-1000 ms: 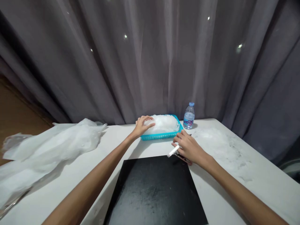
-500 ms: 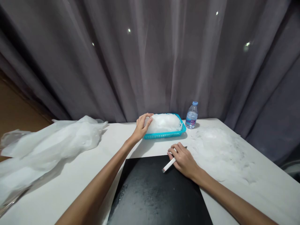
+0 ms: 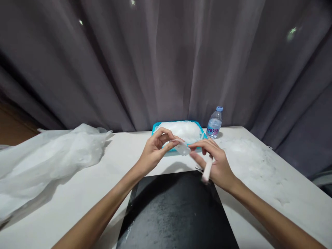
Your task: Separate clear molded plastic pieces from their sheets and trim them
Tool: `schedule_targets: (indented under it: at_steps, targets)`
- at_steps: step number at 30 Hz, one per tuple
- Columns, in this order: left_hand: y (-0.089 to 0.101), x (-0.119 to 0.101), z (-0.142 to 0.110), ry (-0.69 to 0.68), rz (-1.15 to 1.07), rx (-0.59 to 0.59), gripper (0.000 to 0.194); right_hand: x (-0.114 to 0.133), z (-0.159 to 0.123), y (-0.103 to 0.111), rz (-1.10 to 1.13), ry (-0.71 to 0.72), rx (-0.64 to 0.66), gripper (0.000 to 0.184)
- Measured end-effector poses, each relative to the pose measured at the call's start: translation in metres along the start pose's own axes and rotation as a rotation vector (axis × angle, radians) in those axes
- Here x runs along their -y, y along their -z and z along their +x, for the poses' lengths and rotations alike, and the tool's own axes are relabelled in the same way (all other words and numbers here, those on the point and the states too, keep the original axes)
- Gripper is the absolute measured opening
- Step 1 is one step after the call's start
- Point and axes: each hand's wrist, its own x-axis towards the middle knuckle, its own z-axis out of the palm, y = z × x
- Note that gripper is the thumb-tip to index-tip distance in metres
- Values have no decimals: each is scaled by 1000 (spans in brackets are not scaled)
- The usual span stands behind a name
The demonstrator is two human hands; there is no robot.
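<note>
My left hand [image 3: 158,147] pinches a small, thin, translucent white piece [image 3: 183,148] between thumb and fingertips, above the near edge of the basket. Close to the piece's right side is my right hand [image 3: 214,160], its thumb and forefinger apart at the edge; whether they touch it I cannot tell. A slim white-handled tool [image 3: 206,170] is tucked in that hand and points downward, blurred, with its working end hidden. Behind both hands stands a turquoise basket [image 3: 155,125] filled with a heap of white pieces [image 3: 181,129].
Below my hands lies a black board [image 3: 171,207] on the white table [image 3: 116,152]. A water bottle [image 3: 214,123] stands right of the basket. White scraps [image 3: 249,159] spread over the right side, and a white translucent plastic bag [image 3: 64,152] lies left. A grey curtain [image 3: 168,62] hangs behind.
My left hand has come back from the basket with a thin white piece in its fingers. My right hand has lifted off the board and moved towards it, its white-handled tool now pointing down.
</note>
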Motion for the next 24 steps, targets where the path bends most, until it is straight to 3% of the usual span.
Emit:
schedule_targets:
  at_steps: [7,13,19,21,24]
  targets:
    - [-1,-1,1,-1,-40,38,26,-5,-3,3,-140,215,-73,15]
    - [-2,-12,-2,-104,140,84,34,1,-1,13,-225,293,-109,17]
    - [-9,-18,-11,-83,342,154,14,3,1,16,-234,373,-132,15]
    - [-8,-18,-9,-80,415,133,10,-1,1,14,-224,343,-109,12]
    - [5,-11,8,-98,583,-16,13,-16,-9,0,-223,174,-56,4]
